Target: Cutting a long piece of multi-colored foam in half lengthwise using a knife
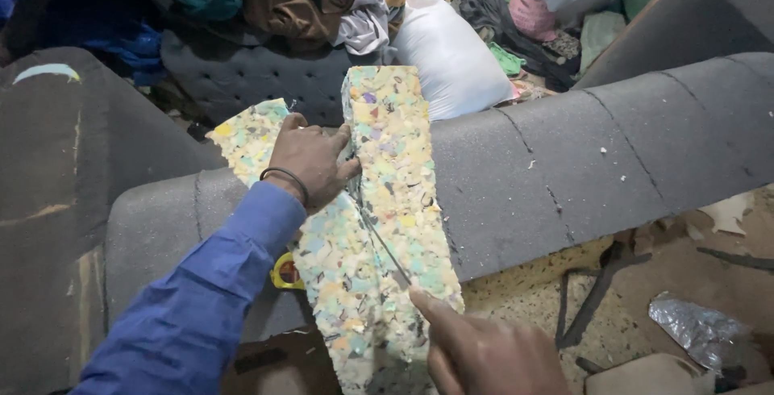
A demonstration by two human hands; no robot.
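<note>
A white sack [451, 56] lies behind the grey padded arm [564, 169]. The left hand [310, 161] presses spread fingers on the speckled foam slab [387, 201]. The right hand [484, 351] pinches a thin blade [385, 251] in the slab's cut.

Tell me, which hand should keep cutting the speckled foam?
Probably the right hand: it holds the thin blade in the foam along the cut. The left hand lies flat, pressing the foam down.

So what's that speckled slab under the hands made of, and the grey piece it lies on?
The speckled slab looks like rebonded foam: multicoloured crumbs pressed together, rough and matte. The grey piece seems fabric-covered padding, with a fuzzy surface and stitched seams.
</note>
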